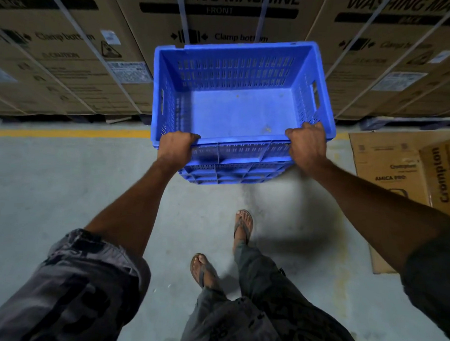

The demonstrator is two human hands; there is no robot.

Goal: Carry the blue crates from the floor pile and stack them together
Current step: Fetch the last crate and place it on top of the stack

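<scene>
An empty blue crate (237,104) with slotted walls hangs in front of me above the concrete floor, its open top facing up. My left hand (177,147) grips the near rim at the left corner. My right hand (307,145) grips the same rim at the right corner. Both arms are stretched forward. The crate casts a dark shadow on the floor below it. No other blue crate or pile shows in this view.
Tall washing machine cartons (69,60) line the wall ahead, behind a yellow floor line (65,132). A flattened Crompton carton (399,172) lies on the floor at the right. My feet in sandals (243,225) stand on grey concrete.
</scene>
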